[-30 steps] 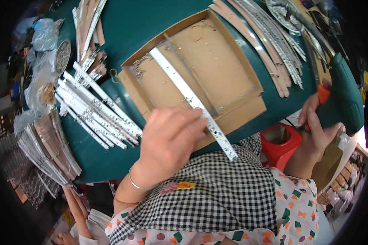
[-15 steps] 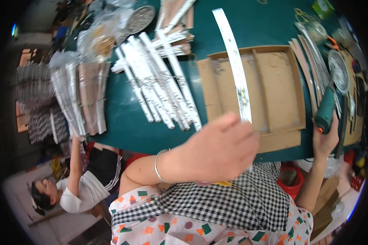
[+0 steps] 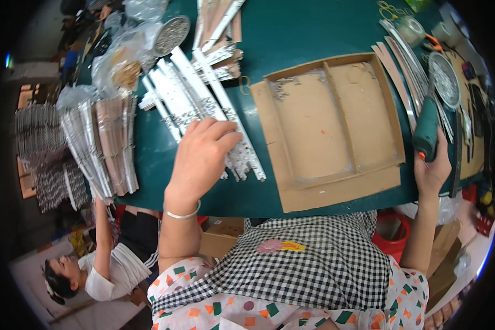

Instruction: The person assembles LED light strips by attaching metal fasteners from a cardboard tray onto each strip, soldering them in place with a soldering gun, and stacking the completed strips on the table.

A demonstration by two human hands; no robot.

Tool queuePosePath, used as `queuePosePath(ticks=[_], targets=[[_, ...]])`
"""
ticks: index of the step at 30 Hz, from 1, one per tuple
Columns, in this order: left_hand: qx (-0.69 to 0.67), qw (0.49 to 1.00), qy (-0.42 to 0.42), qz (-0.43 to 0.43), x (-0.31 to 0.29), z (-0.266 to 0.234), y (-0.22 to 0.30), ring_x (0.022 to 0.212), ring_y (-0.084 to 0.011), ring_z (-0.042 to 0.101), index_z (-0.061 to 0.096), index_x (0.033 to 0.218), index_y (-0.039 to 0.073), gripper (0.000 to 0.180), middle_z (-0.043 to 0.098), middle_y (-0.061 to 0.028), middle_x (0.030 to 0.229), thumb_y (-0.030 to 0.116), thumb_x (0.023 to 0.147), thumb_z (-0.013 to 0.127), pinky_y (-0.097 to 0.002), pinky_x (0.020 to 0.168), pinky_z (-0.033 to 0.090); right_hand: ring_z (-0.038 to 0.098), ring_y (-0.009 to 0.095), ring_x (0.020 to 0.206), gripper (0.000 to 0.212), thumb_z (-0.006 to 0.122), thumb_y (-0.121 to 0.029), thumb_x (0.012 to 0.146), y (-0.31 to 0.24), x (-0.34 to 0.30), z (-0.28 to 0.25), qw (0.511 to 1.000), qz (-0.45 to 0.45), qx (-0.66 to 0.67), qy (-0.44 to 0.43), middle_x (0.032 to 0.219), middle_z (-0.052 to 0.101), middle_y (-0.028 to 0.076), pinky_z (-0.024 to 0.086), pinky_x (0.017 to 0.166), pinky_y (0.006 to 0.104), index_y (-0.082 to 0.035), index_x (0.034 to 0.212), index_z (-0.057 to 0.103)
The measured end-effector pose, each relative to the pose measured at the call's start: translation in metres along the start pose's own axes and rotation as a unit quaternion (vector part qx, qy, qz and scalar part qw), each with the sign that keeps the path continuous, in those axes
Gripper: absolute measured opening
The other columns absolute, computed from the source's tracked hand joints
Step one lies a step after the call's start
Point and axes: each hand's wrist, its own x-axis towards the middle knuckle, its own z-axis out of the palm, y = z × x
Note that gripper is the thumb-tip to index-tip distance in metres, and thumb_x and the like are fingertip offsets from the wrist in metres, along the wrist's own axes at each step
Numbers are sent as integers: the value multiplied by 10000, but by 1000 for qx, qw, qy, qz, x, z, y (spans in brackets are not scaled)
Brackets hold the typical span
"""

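My left hand (image 3: 199,157) is over a pile of shiny white strips (image 3: 195,91) dotted with small pieces, left of the middle of the table. Its fingers are bent and closed on a strip, though the fingertips are partly hidden. At the right, my right hand (image 3: 433,168) is wrapped round a green glue gun (image 3: 427,129), its orange tip pointing towards me. Between my hands lies a shallow cardboard tray (image 3: 355,124) with a divider and a few small bits in its far left corner.
Bundled strips (image 3: 113,146) stand at the left edge, touched by another person's hand (image 3: 100,206). Behind lie plastic bags (image 3: 121,55) and a bowl of small pieces (image 3: 171,36). At the right are long strips (image 3: 404,71), another bowl (image 3: 444,81) and a red stool (image 3: 393,242).
My left hand has moved left with a white strip from over the cardboard tray to the strip pile. The tray is now uncovered. My right hand still holds the glue gun.
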Motion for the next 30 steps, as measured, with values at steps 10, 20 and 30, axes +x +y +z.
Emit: queuePosePath(ticks=[10,20,30], targets=[[-83,985,154,-14,113,48,49,770,-308,642,685,888,42,149,682,-109,828,62,740,679,-401,684,511,662,312,935,629,758,11,625,-18,10,4,997,-67,-16,17,1057,660,165,521,797,333,-47,1220,563],[-128,971,47,-195,153,79,52,717,-312,662,692,837,69,143,679,-121,723,191,765,709,-395,677,523,610,119,801,294,684,66,772,-30,-27,-21,972,108,203,52,898,636,59,492,739,265,15,1041,575],[-155,968,78,-182,145,78,49,677,-310,653,688,832,64,123,669,-120,701,173,774,683,-393,659,519,555,99,748,424,625,149,748,-85,-46,-23,887,174,420,-86,850,574,21,463,705,237,55,1154,551]])
